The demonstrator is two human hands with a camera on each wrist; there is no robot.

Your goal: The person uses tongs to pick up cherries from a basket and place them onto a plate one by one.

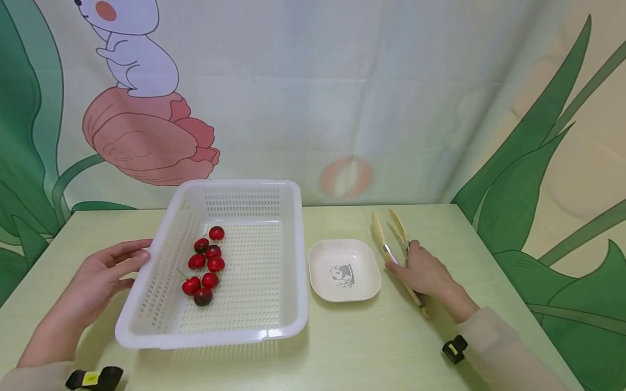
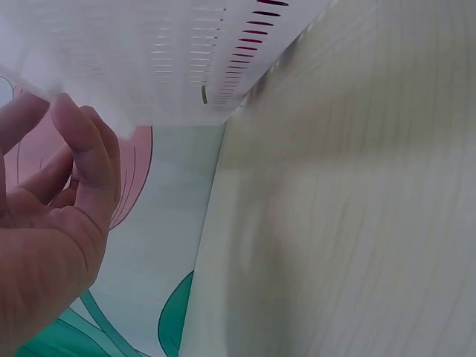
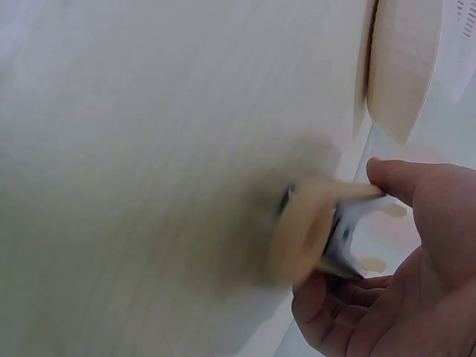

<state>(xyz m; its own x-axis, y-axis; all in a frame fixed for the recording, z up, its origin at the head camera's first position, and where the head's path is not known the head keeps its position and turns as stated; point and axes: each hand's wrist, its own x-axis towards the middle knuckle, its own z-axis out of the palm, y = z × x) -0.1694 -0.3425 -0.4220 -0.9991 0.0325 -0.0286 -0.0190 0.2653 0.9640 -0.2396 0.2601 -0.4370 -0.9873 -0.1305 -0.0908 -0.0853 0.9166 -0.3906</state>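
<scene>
My left hand (image 1: 101,278) pinches the left rim of a white plastic basket (image 1: 293,271), with the fingertips at its edge in the left wrist view. Inside the basket, toward its left side, lies a loose group of red and dark red cherries (image 1: 216,264). My right hand (image 1: 430,271) grips a pair of tongs (image 1: 379,233) with wooden tips and metal arms. The tongs' tips are spread apart and point toward the back; their hinge end (image 3: 301,230) looks blurred in the right wrist view. Just left of the tongs sits a small square white dish (image 1: 323,277) with a panda print.
The pale wooden table (image 1: 352,347) reaches back to a printed curtain (image 1: 293,108) with a rabbit, a flower and leaves. Basket and dish stand side by side, with a narrow gap between them.
</scene>
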